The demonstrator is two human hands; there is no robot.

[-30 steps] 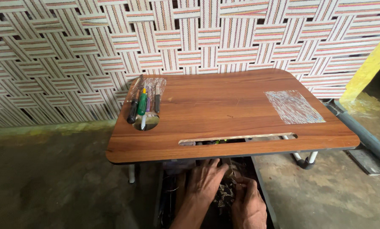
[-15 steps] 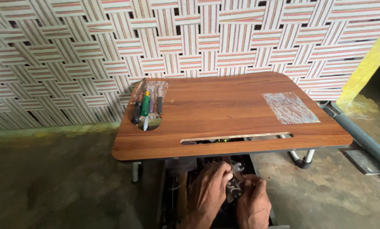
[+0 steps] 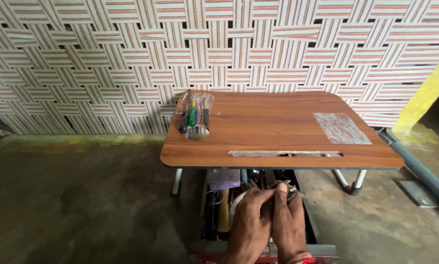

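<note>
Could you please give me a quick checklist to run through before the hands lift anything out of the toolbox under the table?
1. Both hands in the toolbox: left hand, right hand. Ok.
2. What the grip holds: a small metal item at the fingertips, unclear. Cannot tell.
3. Table bare in the middle for setting down. Ok.
4. Screwdrivers stowed by the cup hole. Ok.
5. Wooden-handled tool lies clear of the hands. Ok.

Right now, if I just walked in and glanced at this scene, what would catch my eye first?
Probably the low wooden table set against the woven striped wall, with a clear packet of screwdrivers lying at its far left corner beside a round hole. Below its near edge, the left hand and right hand are pressed together over an open toolbox on the floor, gripping some small object that is hard to make out.
</note>
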